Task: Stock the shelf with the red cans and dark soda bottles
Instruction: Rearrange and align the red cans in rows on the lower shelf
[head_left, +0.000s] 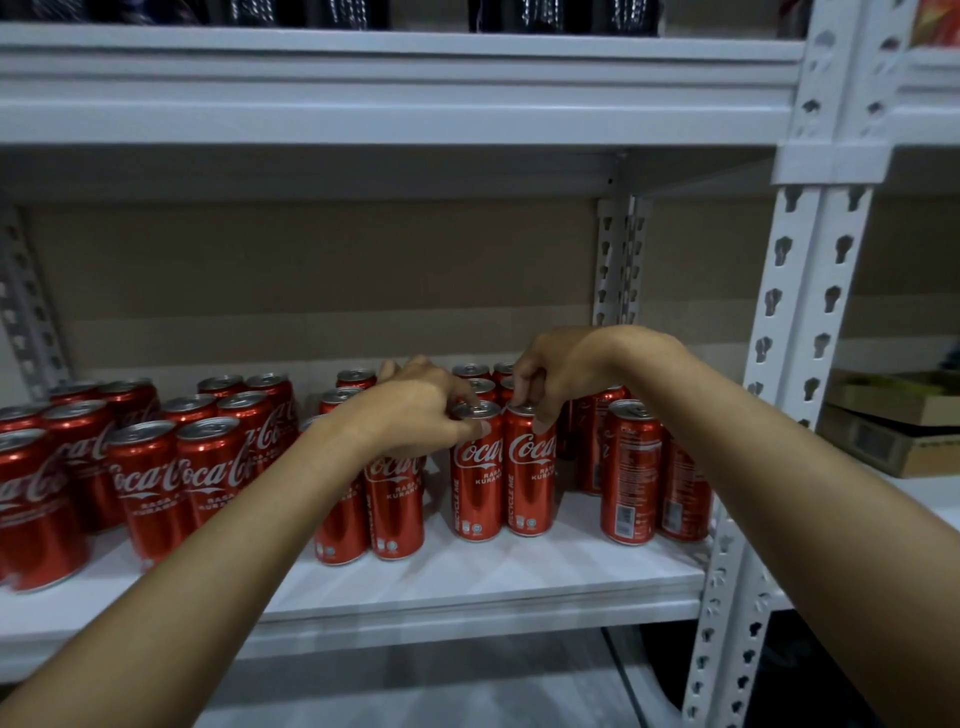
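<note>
Right now two slim red cans stand side by side near the front middle of the white shelf board (519, 571), logos facing out: the left can (477, 473) and the right can (530, 470), touching or nearly so. The left hand (415, 410) pinches the rim of the left can, thumb at the front edge and fingertips curled over the lid; the right hand (556, 374) comes down from above and grips the top of the right can in the same fashion. Judging by the pose, the step in hand is setting or squaring this pair into the row, and it goes best if both cans are kept upright, turned by the rim only until the labels face forward, and slid rather than lifted so they do not knock their neighbours. Close behind them stand more cans (480, 387), and the pair under the left wrist (387, 512) sits just beside, so the forearm could topple those. Two cans to the right (631, 473) show their back labels. A larger cluster of cans (156, 467) fills the left side. On the shelf above (363, 83), dark bottles (561, 15) are only partly visible. Cardboard boxes (893, 421) lie beyond the slotted upright (795, 291).
</note>
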